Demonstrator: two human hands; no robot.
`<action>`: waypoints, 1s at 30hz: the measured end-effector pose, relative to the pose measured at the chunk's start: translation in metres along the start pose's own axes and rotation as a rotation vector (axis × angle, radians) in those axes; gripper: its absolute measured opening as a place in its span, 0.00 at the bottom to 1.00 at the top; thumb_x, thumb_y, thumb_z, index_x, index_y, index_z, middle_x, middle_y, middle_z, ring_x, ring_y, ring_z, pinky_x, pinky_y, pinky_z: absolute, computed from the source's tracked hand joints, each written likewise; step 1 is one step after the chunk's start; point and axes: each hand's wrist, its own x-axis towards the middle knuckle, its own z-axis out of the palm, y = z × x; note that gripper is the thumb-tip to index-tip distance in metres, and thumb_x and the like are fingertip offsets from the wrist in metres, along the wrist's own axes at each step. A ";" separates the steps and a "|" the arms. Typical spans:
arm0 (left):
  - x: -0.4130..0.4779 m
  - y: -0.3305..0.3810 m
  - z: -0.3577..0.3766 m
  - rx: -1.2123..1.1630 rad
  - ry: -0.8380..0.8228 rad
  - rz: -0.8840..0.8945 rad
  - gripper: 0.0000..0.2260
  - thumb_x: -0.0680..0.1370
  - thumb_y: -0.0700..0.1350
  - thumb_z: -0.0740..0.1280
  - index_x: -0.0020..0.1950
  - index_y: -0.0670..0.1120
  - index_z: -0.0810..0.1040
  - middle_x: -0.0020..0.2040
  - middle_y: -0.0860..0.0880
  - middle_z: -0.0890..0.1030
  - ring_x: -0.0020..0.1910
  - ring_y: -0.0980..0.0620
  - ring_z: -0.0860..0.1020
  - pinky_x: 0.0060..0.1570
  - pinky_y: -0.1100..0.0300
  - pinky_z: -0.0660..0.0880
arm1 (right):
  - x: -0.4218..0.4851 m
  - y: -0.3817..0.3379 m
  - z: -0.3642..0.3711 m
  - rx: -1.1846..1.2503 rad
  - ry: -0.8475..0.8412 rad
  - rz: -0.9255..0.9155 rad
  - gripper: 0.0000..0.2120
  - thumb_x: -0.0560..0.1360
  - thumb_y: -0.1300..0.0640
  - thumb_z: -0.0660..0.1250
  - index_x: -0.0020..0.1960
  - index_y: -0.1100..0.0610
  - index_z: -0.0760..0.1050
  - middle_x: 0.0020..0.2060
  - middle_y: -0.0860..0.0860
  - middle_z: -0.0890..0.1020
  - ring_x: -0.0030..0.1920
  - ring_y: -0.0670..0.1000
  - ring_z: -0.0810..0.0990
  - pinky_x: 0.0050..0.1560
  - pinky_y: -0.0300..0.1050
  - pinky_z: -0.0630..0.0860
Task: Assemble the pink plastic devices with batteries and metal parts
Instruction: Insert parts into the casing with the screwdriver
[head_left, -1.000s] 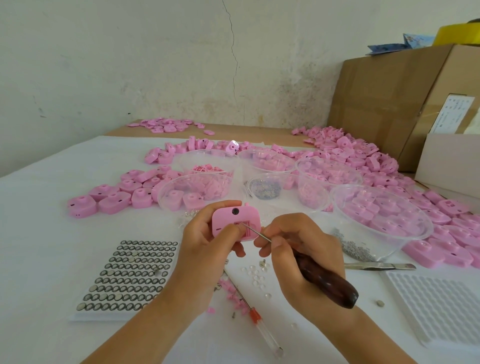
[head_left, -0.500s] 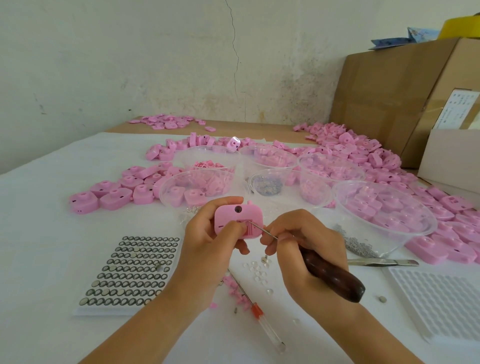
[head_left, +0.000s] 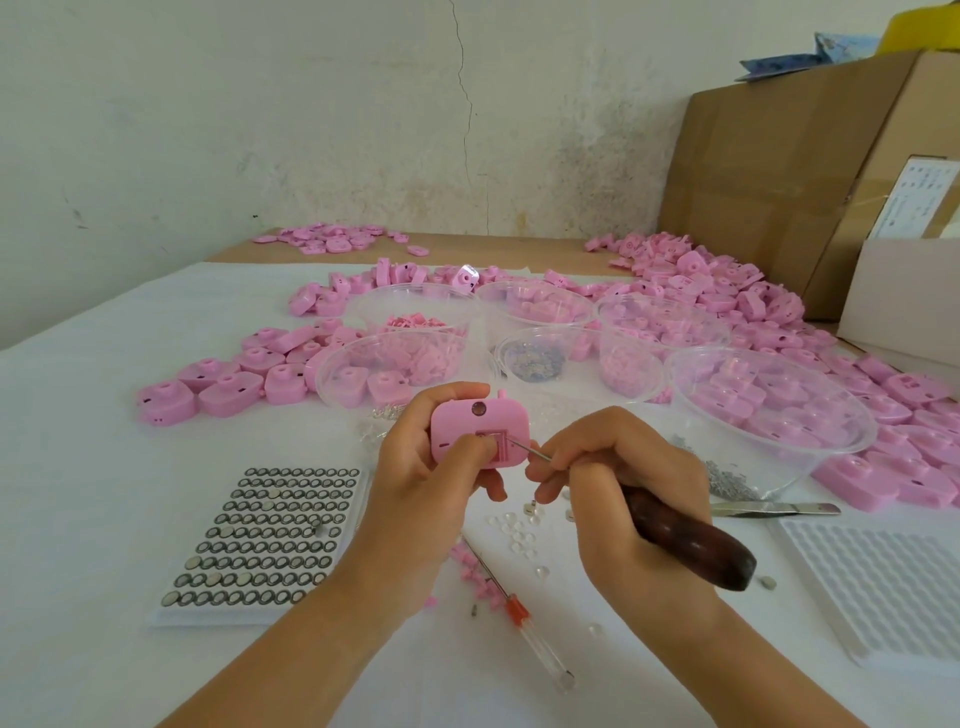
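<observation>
My left hand grips a pink plastic device above the table, its open back facing me and my thumb on its lower left. My right hand holds a tool with a dark wooden handle; its thin metal tip touches the small square compartment in the device. A white tray of button batteries lies at the lower left. Small metal parts fill a clear bowl behind the device.
Several clear bowls of pink parts stand behind my hands, with heaps of pink devices around them. A red-handled screwdriver, tweezers, an empty white tray and cardboard boxes are nearby.
The device and both hands stay in nearly the same spot. The tool tip has shifted slightly within the device's compartment.
</observation>
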 end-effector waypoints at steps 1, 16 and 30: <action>0.000 -0.001 0.000 0.000 0.001 -0.002 0.12 0.69 0.33 0.65 0.49 0.45 0.77 0.33 0.52 0.81 0.30 0.55 0.76 0.28 0.65 0.73 | 0.000 0.000 0.000 0.009 0.005 0.012 0.10 0.66 0.58 0.54 0.32 0.50 0.72 0.32 0.50 0.80 0.28 0.47 0.80 0.27 0.42 0.75; -0.001 -0.004 -0.001 0.023 -0.017 0.010 0.13 0.65 0.37 0.62 0.48 0.47 0.76 0.33 0.54 0.79 0.28 0.54 0.73 0.28 0.65 0.72 | 0.003 0.002 0.001 -0.046 -0.029 0.060 0.10 0.65 0.57 0.55 0.30 0.48 0.71 0.29 0.55 0.79 0.27 0.53 0.78 0.26 0.44 0.73; -0.004 -0.003 0.000 0.024 -0.037 0.012 0.14 0.75 0.27 0.60 0.50 0.45 0.74 0.34 0.53 0.79 0.28 0.56 0.74 0.29 0.65 0.73 | -0.002 -0.001 0.002 -0.057 -0.040 0.055 0.10 0.66 0.60 0.54 0.31 0.61 0.71 0.25 0.60 0.75 0.25 0.59 0.75 0.26 0.50 0.71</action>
